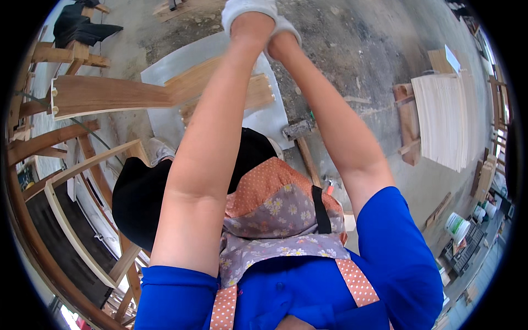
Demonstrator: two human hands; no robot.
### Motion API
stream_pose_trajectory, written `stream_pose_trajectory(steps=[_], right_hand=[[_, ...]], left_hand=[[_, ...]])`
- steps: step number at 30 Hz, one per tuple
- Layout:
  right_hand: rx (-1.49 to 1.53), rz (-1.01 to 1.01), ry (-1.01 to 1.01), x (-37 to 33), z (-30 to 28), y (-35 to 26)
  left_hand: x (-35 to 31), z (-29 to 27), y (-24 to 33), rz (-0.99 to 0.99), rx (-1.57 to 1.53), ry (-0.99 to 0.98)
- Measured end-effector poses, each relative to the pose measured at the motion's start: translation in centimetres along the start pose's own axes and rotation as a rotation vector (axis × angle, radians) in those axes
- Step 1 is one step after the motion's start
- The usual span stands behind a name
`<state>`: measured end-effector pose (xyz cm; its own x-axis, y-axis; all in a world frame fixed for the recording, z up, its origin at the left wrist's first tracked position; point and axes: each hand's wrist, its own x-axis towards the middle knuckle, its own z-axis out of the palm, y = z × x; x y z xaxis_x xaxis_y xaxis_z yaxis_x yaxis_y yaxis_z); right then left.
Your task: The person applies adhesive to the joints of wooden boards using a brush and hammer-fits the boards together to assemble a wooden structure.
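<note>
Both my arms stretch forward to the top edge of the head view. On my left hand (250, 7) I see a white glove cuff; the fingers lie beyond the picture's edge. My right hand (286, 28) is close behind it, also in white, mostly covered by the left and cut off. What either hand holds does not show. Below my left forearm, wooden boards (220, 102) with pale pegs at their ends lie on a white sheet (159, 118). One long board (110, 95) reaches left from them. A hammer (298, 130) with a wooden handle lies between my arms.
At right, a stack of thin pale boards (440, 118) rests on a wooden pallet (407, 124). A wooden frame (69, 231) stands close at my left, beside timber supports (85, 54) with dark cloth (80, 27). A white bucket (457, 226) stands far right.
</note>
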<state>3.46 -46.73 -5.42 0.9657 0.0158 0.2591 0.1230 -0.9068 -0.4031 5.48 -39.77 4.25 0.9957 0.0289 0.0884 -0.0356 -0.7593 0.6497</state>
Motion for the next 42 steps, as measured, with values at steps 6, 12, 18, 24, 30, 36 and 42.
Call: stream_pose_trajectory(steps=[6,12,18,24,30,36,42], right_hand=[[0.265,0.831,-0.725,-25.1,1.1,4.2],[-0.156,1.221,-0.868,-40.1,4.8,3.5],[-0.001,1.073,-0.962,-40.7,5.0,4.2],[1.411,1.521,-0.847,-39.1,-0.4,3.7],[1.288,1.273,-0.642,-32.1,-7.7,1.8],[0.272,0.549,-0.338,-17.4,-20.2,-2.5],[0.697,-0.028,0.203,-6.9,-30.2,-6.6]], left_hand=[[-0.8,0.8,-0.3,0.06,-0.004,0.075],[-0.7,0.7,-1.6,0.099,-0.066,0.096],[-0.7,0.8,-1.1,0.025,-0.06,0.077],[0.1,0.0,-0.9,-0.065,0.041,-0.036],[0.6,0.2,-1.7,-0.112,-0.016,-0.057],[0.6,0.7,-2.1,-0.103,0.018,-0.079],[0.7,0.6,-3.4,-0.035,-0.015,-0.09]])
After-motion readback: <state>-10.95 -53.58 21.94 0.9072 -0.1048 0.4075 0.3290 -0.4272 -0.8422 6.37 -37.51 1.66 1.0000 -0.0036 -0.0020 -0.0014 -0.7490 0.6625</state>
